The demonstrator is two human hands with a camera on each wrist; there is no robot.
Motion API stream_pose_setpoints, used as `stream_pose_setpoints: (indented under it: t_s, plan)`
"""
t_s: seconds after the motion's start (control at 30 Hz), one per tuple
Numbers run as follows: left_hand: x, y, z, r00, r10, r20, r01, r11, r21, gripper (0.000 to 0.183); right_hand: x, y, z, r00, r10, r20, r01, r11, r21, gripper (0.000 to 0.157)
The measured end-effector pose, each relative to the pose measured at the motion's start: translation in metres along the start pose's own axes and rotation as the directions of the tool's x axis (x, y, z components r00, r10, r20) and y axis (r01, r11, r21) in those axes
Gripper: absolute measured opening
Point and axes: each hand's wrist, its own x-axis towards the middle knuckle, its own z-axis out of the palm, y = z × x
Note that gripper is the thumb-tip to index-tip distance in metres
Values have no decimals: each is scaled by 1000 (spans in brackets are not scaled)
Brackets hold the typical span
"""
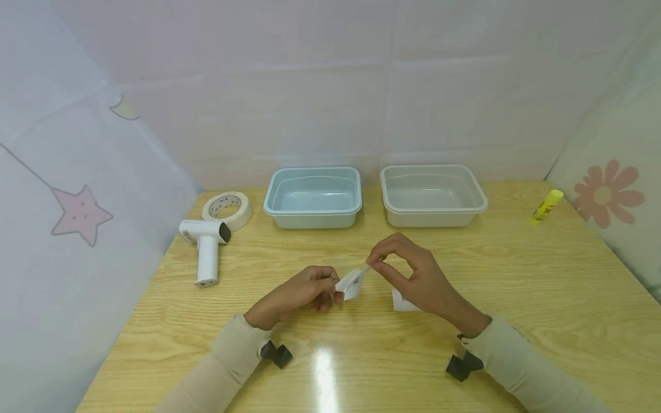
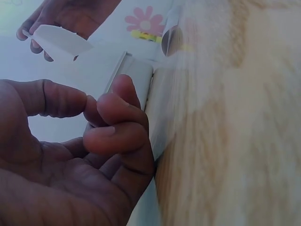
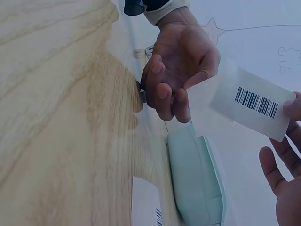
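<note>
My left hand (image 1: 308, 287) pinches one edge of a white backing paper (image 3: 202, 106) between thumb and fingers. Opposite it, my right hand (image 1: 415, 275) holds the far end of a white barcode label (image 3: 256, 102) between thumb and forefinger. Label and paper meet in a fold between the two hands, partly parted, above the table. Beneath the right hand lies another barcode label (image 1: 404, 302), part of it hidden by that hand. In the left wrist view, the left fingertips hide the spot where they grip the paper.
A blue tub (image 1: 315, 220) and a whitish tub (image 1: 434, 219) stand at the back of the wooden table (image 1: 330, 246). To the left are a tape roll (image 1: 241, 217) and a white handheld scanner (image 1: 207, 255). A yellow glue stick (image 1: 546, 206) stands at the far right.
</note>
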Motion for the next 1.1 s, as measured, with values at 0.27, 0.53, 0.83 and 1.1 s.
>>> stream_pose_setpoints:
  t_s: [0.27, 0.53, 0.83, 1.1]
  plan:
    - [-1, 1, -3, 1000, -23, 16, 22, 999, 24, 26, 2, 0, -4, 999, -37, -21, 37, 999, -8, 35]
    - [-3, 3, -3, 999, -34, 17, 33, 998, 51, 26, 4, -3, -9, 998, -36, -47, 34, 999, -40, 36]
    - [-4, 1, -3, 999, -42, 25, 39, 995, 87, 27, 10, -11, -13, 996, -63, -70, 60, 997, -42, 40]
    - [-5, 1, 0, 998, -51, 22, 48, 988, 149, 21, 10, -11, -16, 992, -74, -101, 78, 996, 34, 33]
